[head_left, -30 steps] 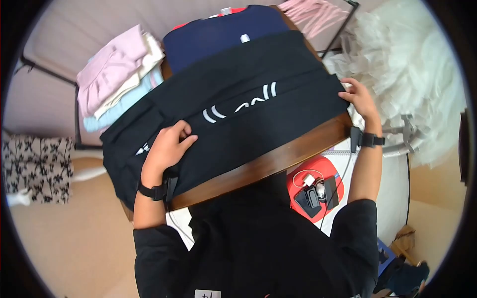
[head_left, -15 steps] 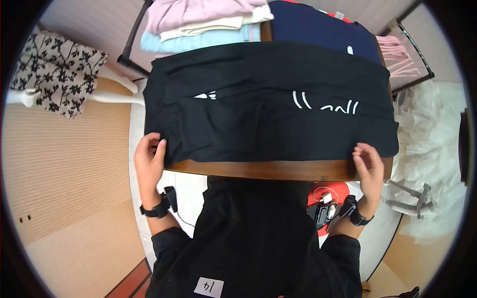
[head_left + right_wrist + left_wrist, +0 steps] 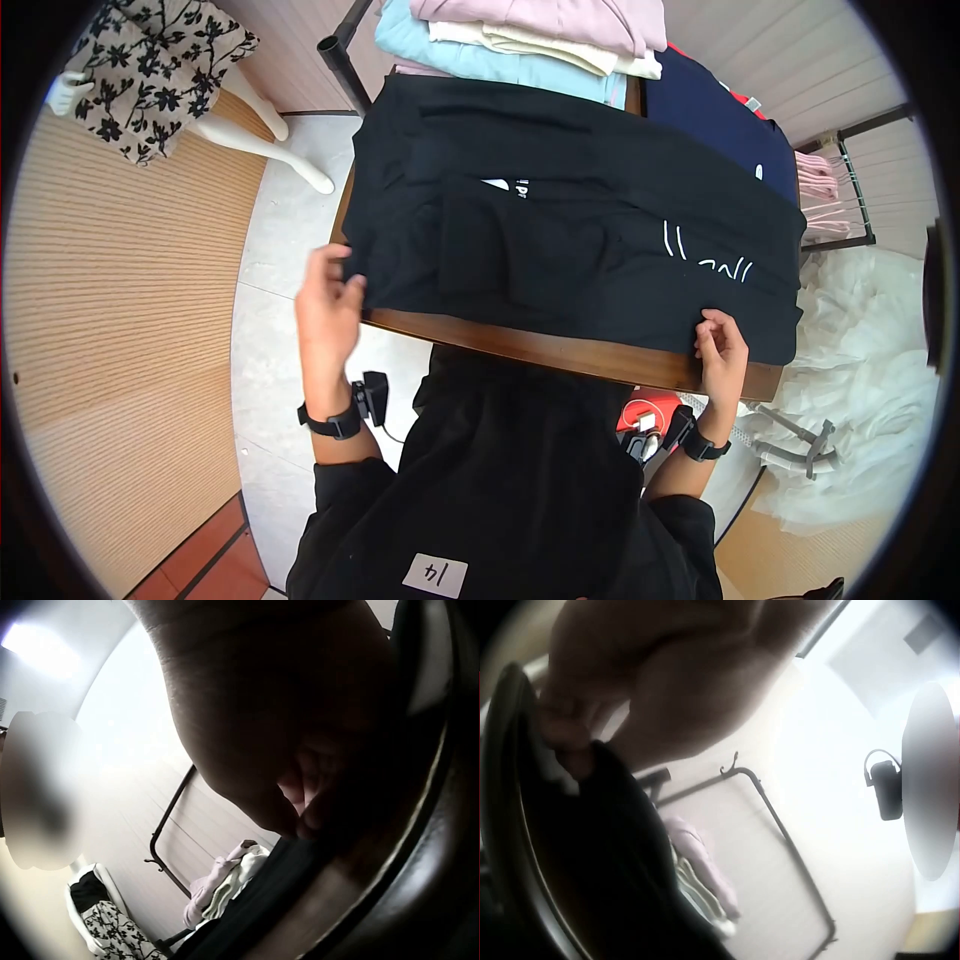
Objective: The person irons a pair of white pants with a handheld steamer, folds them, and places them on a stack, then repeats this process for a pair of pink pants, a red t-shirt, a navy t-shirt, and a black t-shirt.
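A black shirt [image 3: 560, 150] with white print lies folded across the wooden table [image 3: 520, 340], its side panels turned inward over part of the print. At the shirt's left front corner, my left hand [image 3: 330, 305] pinches the edge between thumb and fingers. The left wrist view shows dark cloth [image 3: 607, 847] reaching up to those fingertips. Toward the right end of the front hem is my right hand [image 3: 724, 352], with curled fingers and the thumb pinching the hem. In the right wrist view the thumb and fingertips [image 3: 307, 825] come together at the cloth's edge.
Behind the shirt, a pile of folded pink, cream and light blue clothes [image 3: 510, 60] stands beside a navy garment [image 3: 710, 120]. A rack with pink hangers [image 3: 820, 190] is at right, near white tulle [image 3: 850, 400]. A mannequin in a floral skirt [image 3: 160, 70] stands at left.
My left hand has gone from the shirt's middle to its left corner. My right hand has moved from the right end to the front hem. The head view has turned.
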A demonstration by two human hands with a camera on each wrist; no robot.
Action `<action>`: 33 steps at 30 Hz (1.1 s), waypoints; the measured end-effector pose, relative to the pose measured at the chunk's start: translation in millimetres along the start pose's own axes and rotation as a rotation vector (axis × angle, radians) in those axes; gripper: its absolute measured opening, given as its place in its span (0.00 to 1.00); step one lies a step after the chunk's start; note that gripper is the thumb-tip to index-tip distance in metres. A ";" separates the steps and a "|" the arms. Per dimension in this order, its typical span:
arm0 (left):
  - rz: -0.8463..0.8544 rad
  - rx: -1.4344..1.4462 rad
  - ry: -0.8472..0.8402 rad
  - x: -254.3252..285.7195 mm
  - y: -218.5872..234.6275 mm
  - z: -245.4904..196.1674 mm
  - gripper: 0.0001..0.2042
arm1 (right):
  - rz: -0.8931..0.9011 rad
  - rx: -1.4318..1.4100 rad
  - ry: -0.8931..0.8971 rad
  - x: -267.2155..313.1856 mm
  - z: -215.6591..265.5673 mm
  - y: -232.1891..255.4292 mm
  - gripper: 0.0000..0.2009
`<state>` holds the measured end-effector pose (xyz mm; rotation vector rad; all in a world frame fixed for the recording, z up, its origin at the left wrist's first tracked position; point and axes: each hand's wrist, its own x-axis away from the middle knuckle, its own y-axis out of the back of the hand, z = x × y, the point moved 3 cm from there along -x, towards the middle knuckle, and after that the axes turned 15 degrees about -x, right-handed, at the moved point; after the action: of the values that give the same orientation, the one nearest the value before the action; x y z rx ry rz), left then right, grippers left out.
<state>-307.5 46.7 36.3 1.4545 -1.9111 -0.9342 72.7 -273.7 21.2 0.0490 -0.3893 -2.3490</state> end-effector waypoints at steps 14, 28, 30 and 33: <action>0.086 -0.135 -0.203 -35.6 -19.3 -51.5 0.14 | -0.027 -0.030 -0.081 -6.5 20.7 -7.4 0.10; 0.290 -0.095 -0.233 -75.9 -43.1 -56.6 0.07 | 0.278 -0.009 0.013 -35.9 96.2 -161.5 0.22; 0.253 -0.157 -0.237 -73.1 -41.2 -65.7 0.08 | 0.305 -0.386 -0.046 -40.1 89.7 -150.9 0.19; 0.265 -0.447 -0.219 -71.0 -41.0 -76.3 0.13 | 0.200 -0.887 -0.148 -45.4 90.2 -142.9 0.18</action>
<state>-206.5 93.5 48.2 0.8483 -1.8304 -1.3266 -4.0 -121.8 61.9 -0.5564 0.5711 -2.1354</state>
